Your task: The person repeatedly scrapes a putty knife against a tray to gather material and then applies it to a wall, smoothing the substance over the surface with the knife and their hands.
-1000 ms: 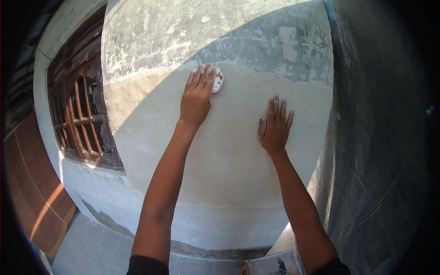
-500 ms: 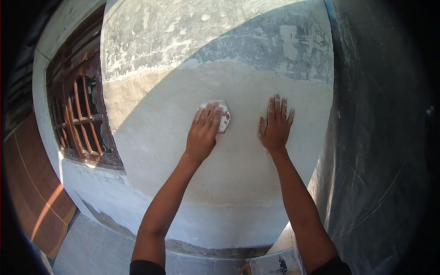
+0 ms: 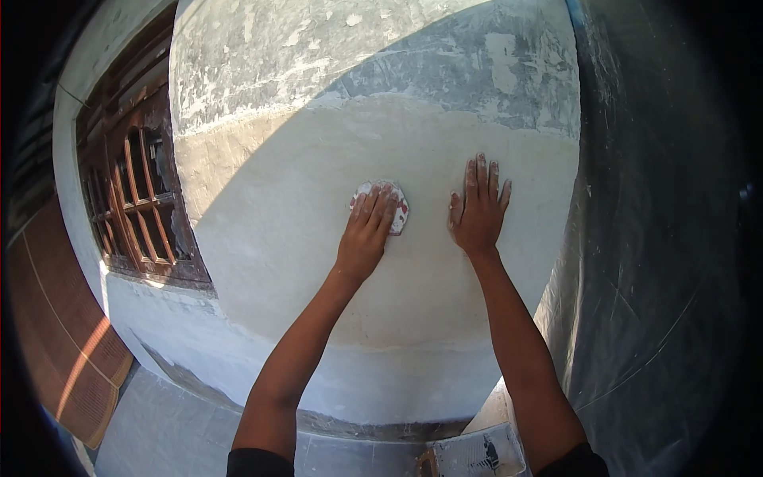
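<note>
My left hand (image 3: 368,230) presses a flat, many-sided pad (image 3: 400,213), white with red patches, against the wall (image 3: 318,294). Its fingers lie over the pad and cover most of it. To the right, my right hand (image 3: 478,211) rests flat on the same wall with fingers spread and nothing in it. Whitish powder coats the fingertips of both hands. The wall is smooth and pale around the hands, with rough grey and white patches above.
A brown wooden window (image 3: 143,199) with bars is set in the wall at left. Below it lies a brown mat (image 3: 63,326). Dark sheeting (image 3: 652,238) hangs at right. A smeared tray (image 3: 481,453) stands at the bottom, near my right forearm.
My left hand and the pad have moved slightly right and down across the wall. My right hand stays in nearly the same place.
</note>
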Motion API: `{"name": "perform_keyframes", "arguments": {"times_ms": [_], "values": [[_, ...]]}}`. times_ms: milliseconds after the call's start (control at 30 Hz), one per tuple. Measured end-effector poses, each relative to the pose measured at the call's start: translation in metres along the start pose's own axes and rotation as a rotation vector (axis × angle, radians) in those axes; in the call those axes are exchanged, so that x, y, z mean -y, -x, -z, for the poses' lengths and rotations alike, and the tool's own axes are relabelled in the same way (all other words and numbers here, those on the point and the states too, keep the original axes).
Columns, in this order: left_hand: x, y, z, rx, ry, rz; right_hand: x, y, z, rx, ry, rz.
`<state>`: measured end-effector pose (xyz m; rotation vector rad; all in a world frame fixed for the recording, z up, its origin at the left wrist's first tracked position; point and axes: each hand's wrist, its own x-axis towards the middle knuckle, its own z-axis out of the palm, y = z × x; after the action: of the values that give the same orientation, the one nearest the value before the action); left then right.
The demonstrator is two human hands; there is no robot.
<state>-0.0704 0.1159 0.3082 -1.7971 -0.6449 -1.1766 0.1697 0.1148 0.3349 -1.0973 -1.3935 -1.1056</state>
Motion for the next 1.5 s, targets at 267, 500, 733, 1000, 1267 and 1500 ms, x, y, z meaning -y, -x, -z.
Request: {"name": "perform_keyframes", "arguments": {"times_ms": [267,500,733,1000,1267,1500], "values": [[0.020,-0.071,0.044,-0.140,-0.012,0.049,0.000,-0.001,-0.002,-0.006,0.013,-0.014],[0.041,-0.091,0.009,-0.085,-0.067,0.036,-0.002,0.002,-0.002,-0.001,-0.002,-0.005],[-0.029,0.037,0.004,0.065,0.106,-0.022,-0.003,0.004,-0.001,-0.001,0.003,0.003],[0.032,-0.075,0.047,-0.175,-0.013,0.022,-0.001,0.005,-0.002,-0.016,-0.005,-0.017],[0.031,-0.059,0.005,-0.065,-0.048,0.031,-0.003,0.004,-0.003,-0.020,-0.008,-0.014],[-0.020,0.020,0.007,0.040,0.057,-0.020,-0.001,0.005,-0.002,-0.014,-0.003,-0.023]]}}
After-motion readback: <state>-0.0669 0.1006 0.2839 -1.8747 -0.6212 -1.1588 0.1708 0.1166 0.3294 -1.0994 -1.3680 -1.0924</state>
